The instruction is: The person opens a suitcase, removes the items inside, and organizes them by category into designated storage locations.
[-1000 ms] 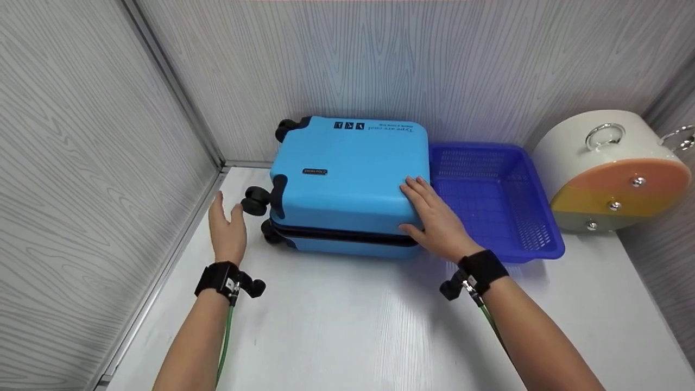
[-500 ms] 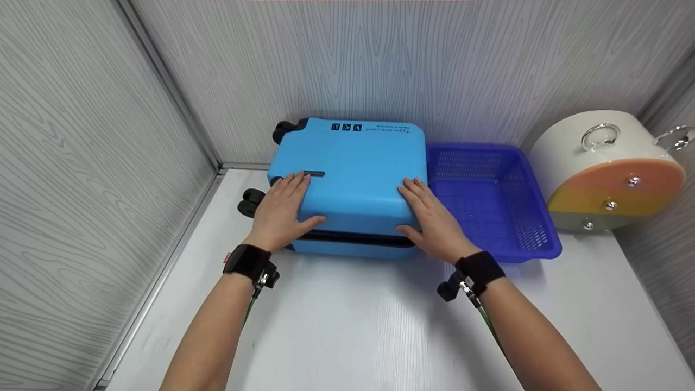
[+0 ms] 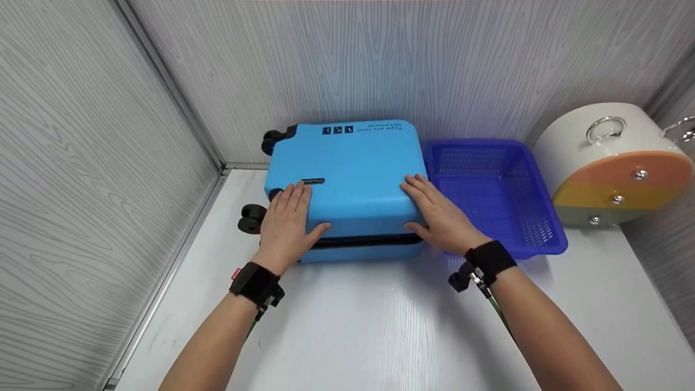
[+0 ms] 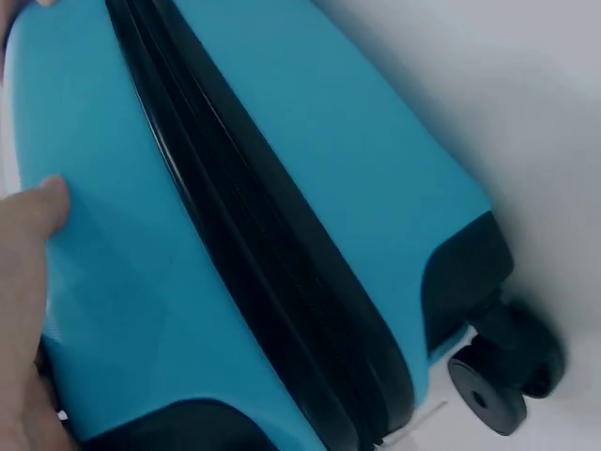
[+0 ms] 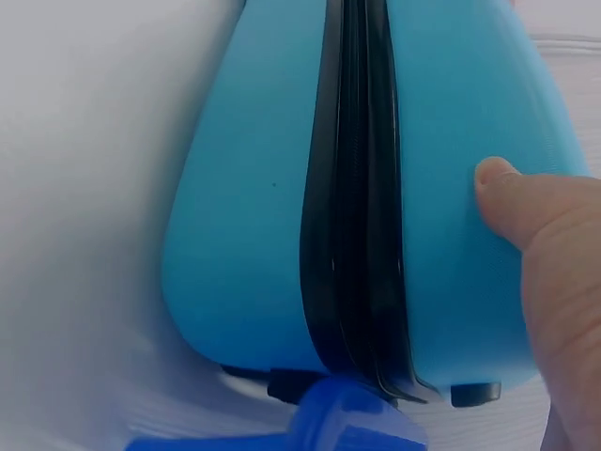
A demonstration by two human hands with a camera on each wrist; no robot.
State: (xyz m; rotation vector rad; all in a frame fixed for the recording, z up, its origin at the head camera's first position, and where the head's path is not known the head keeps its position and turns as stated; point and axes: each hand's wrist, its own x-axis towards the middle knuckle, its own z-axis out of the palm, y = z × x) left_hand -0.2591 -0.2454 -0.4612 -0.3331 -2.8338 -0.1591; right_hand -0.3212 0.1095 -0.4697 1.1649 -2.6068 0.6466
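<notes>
A blue hard-shell suitcase (image 3: 358, 163) lies on its side on the white table, its black wheels (image 3: 252, 218) pointing left. My left hand (image 3: 286, 225) rests on its near left corner, fingers straight over the top and thumb on the front side. At the near right corner, my right hand (image 3: 440, 217) lies with straight fingers on the top edge and the thumb against the front. In the left wrist view the black zipper band (image 4: 235, 207) runs along the suitcase side below the thumb (image 4: 42, 207). The right wrist view shows my other thumb (image 5: 526, 202) pressing the blue shell.
A blue plastic basket (image 3: 548, 222) stands right beside the suitcase's right end. Farther right is a white rounded cabinet (image 3: 570, 136) with coloured drawers and a metal ring handle. Grey wood-patterned walls (image 3: 380, 65) close off the back and left side.
My left hand has come from left of the wheels onto the suitcase's top corner. The suitcase has turned and shifted slightly left and nearer, while my right hand stays at its right corner.
</notes>
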